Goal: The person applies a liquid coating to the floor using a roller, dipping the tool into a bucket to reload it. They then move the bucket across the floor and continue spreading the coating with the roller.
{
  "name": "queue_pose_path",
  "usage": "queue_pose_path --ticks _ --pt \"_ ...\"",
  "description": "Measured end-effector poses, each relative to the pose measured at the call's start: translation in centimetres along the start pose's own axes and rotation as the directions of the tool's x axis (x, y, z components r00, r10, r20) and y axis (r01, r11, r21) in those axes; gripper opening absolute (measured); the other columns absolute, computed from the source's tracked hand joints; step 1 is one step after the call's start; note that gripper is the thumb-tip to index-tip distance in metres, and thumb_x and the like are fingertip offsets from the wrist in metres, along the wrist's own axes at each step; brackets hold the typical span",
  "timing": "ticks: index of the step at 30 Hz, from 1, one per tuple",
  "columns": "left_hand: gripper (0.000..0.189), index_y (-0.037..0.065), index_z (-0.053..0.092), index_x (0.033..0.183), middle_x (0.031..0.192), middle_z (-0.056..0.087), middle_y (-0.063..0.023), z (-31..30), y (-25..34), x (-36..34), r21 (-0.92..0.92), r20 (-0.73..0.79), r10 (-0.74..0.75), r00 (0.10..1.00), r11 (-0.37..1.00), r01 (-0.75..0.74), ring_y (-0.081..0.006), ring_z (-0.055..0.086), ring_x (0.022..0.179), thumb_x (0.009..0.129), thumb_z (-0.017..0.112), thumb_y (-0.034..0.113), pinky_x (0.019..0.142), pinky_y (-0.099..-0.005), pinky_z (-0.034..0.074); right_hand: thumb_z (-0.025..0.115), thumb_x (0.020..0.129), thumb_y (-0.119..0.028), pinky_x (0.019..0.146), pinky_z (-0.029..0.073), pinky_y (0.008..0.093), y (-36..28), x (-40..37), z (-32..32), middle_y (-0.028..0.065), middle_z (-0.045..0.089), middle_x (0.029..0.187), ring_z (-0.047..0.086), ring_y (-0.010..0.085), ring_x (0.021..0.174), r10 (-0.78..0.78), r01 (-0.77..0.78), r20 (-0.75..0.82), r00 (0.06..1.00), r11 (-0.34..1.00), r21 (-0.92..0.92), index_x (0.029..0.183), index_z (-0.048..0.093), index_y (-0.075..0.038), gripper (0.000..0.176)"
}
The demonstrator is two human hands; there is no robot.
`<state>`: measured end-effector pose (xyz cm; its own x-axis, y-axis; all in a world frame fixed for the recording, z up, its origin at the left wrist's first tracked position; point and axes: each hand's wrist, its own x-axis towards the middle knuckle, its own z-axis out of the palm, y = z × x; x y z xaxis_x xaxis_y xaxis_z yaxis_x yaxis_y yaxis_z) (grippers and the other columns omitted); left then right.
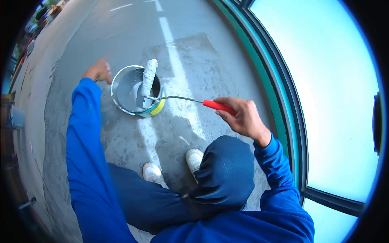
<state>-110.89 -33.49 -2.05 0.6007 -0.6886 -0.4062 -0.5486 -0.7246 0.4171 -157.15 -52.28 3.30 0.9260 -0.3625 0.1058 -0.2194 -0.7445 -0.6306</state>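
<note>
My right hand (242, 115) is closed around the red handle of a paint roller (149, 77). The roller's thin metal rod runs left to the bucket (157, 108), and its fluffy sleeve, coated in white, stands tilted over the bucket's opening. White paint marks the bucket's grey inside, and a yellow patch shows on its outer wall. Just left of the bucket's rim is my left hand (99, 71), its fingers smeared by motion. Whether it touches the rim cannot be made out.
Grey concrete floor (121, 32) with a white painted stripe (174, 60) surrounds the bucket. A dark-framed bright window (324, 101) runs along the right. My white shoes (152, 172) are close below the bucket. Blurred objects line the far left edge.
</note>
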Motion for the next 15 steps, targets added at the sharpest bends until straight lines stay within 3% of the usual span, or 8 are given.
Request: queue_pose_path --ticks 2,4,5,7,9,11,15 --pt "0.042 0.006 0.054 0.075 0.067 0.054 -0.0019 1.1 -2.3 2.0 0.154 -0.018 -0.127 0.992 0.98 0.128 -0.016 0.052 0.062 0.045 0.082 0.0 0.053 -0.0366 0.047 0.068 0.083 -0.021 0.058 0.048 0.0376 2.4 -3.4 -0.3 0.015 0.066 0.082 0.062 0.0293 0.063 0.164 -0.162 -0.024 0.986 0.984 0.068 0.109 0.064 -0.008 0.03" --pt "0.038 0.007 0.049 0.063 0.064 0.052 -0.0009 2.2 -8.8 5.2 0.05 -0.078 -0.057 0.995 0.997 0.061 -0.0152 0.05 0.06 0.044 0.082 0.002 0.052 -0.0362 0.046 0.068 0.083 -0.02 0.059 0.049 0.0363 6.0 -7.7 0.8 0.0152 0.067 0.082 0.064 0.0289 0.064 0.26 -0.238 -0.124 0.958 0.957 0.167 0.109 0.064 -0.007 0.029" --pt "0.037 0.009 0.044 0.056 0.06 0.049 0.0004 1.6 -7.5 4.2 0.109 -0.058 -0.089 0.994 0.99 0.095 -0.014 0.046 0.057 0.047 0.079 0.003 0.05 -0.0347 0.043 0.068 0.083 -0.02 0.06 0.05 0.0359 7.4 -9.7 1.2 0.0151 0.067 0.082 0.064 0.0288 0.065 0.311 -0.284 -0.158 0.937 0.943 0.171 0.109 0.064 -0.007 0.029" --pt "0.034 0.01 0.041 0.056 0.056 0.045 0.0014 1.6 -8.5 3.8 0.202 -0.157 -0.046 0.987 0.976 0.078 -0.0127 0.041 0.052 0.054 0.073 0.002 0.046 -0.0324 0.04 0.068 0.083 -0.018 0.062 0.05 0.0352 9.8 -13.4 1.9 0.0149 0.067 0.083 0.066 0.0286 0.067 0.402 -0.368 -0.212 0.891 0.912 0.182 0.109 0.064 -0.006 0.029" --pt "0.026 0.008 0.042 0.056 0.053 0.042 0.0007 1.1 -11.0 3.7 0.039 -0.18 -0.188 0.965 0.979 0.198 -0.0129 0.041 0.046 0.059 0.067 0.0 0.041 -0.0311 0.037 0.068 0.083 -0.017 0.063 0.051 0.0347 12.8 -16.6 3.2 0.0146 0.067 0.082 0.066 0.0287 0.069 0.47 -0.435 -0.274 0.839 0.882 0.182 0.108 0.064 -0.005 0.028" --pt "0.023 0.008 0.042 0.056 0.052 0.042 -0.0005 0.7 -11.9 2.5 0.011 -0.234 -0.263 0.936 0.962 0.273 -0.0125 0.041 0.044 0.063 0.062 -0.001 0.038 -0.0307 0.034 0.067 0.084 -0.018 0.064 0.051 0.0351 14.8 -18.1 4.2 0.0149 0.067 0.081 0.066 0.0298 0.071 0.562 -0.513 -0.293 0.774 0.827 0.231 0.108 0.064 -0.006 0.027" --pt "0.021 0.008 0.043 0.056 0.053 0.046 -0.0021 0.3 -12.7 1.2 0.031 -0.275 -0.328 0.904 0.937 0.349 -0.0126 0.043 0.044 0.068 0.06 0.001 0.037 -0.0311 0.034 0.065 0.086 -0.023 0.065 0.05 0.0374 19.4 -17.1 6.3 0.0157 0.067 0.081 0.065 0.0318 0.072 0.6 -0.561 -0.309 0.738 0.8 0.213 0.109 0.064 -0.008 0.028"
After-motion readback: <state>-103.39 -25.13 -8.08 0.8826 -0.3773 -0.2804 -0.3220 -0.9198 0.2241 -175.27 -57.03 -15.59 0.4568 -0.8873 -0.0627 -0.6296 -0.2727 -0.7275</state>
